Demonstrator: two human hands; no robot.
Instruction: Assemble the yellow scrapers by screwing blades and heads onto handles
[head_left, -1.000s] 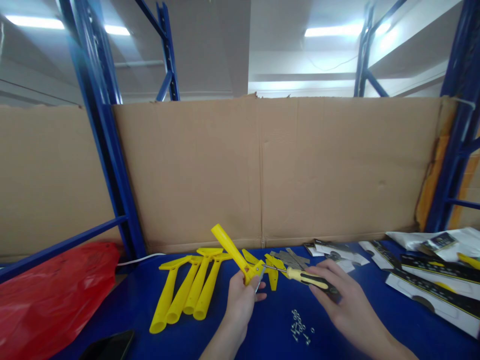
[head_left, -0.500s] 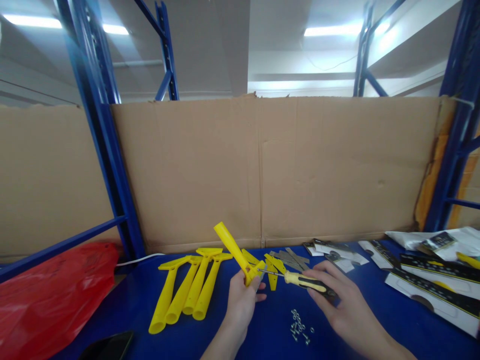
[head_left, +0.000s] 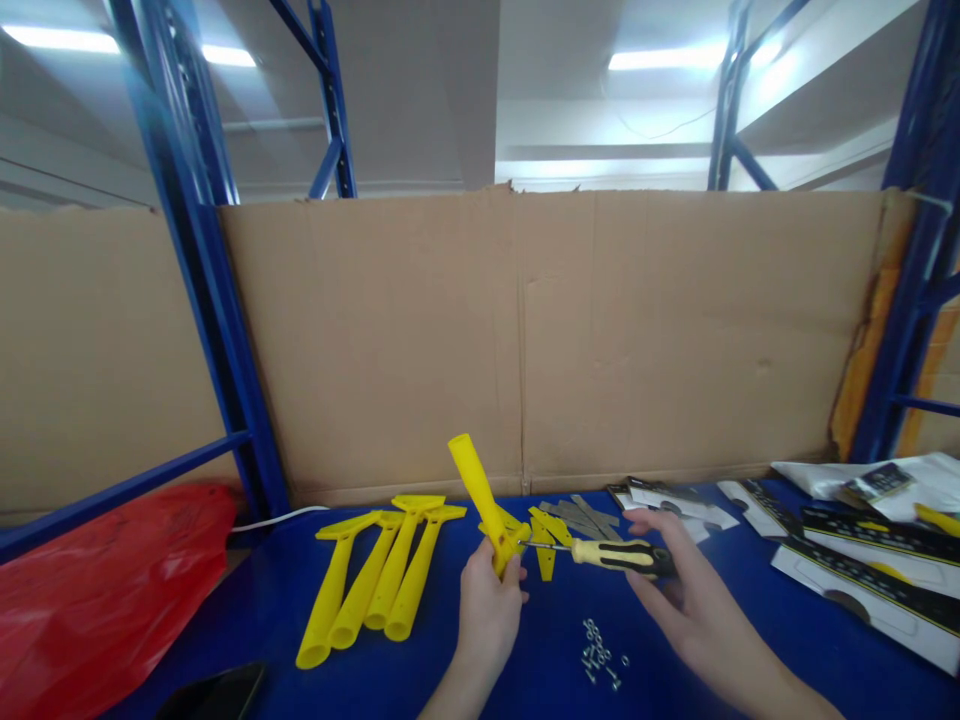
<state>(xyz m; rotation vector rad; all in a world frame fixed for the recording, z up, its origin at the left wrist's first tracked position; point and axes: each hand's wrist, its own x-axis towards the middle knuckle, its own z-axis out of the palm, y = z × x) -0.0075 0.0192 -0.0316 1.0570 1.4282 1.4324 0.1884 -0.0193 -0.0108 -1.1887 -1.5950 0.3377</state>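
My left hand (head_left: 489, 600) is closed around the head end of a yellow plastic scraper handle (head_left: 476, 482), whose hollow tube points up and slightly left. A screwdriver (head_left: 619, 558) with a cream and black grip lies level, its tip at the scraper handle's head. Loosely around the back of that grip is my right hand (head_left: 694, 600), forefinger and thumb somewhat spread. The screw at the tip is too small to make out. Behind the left hand lie small yellow plates (head_left: 546, 560) and grey metal blades (head_left: 589, 518). Below the screwdriver sit loose screws and nuts (head_left: 596, 650).
Several more yellow scraper handles (head_left: 364, 590) lie in a row at the left on the blue table (head_left: 555, 685). A red bag (head_left: 105, 600) and a dark phone (head_left: 214, 692) are further left. Printed packages (head_left: 870, 590) lie right. A cardboard wall (head_left: 405, 340) stands behind.
The held scraper handle has turned more upright and shifted slightly right with my left hand. My right hand's fingers have spread and loosened on the screwdriver, which now lies more level.
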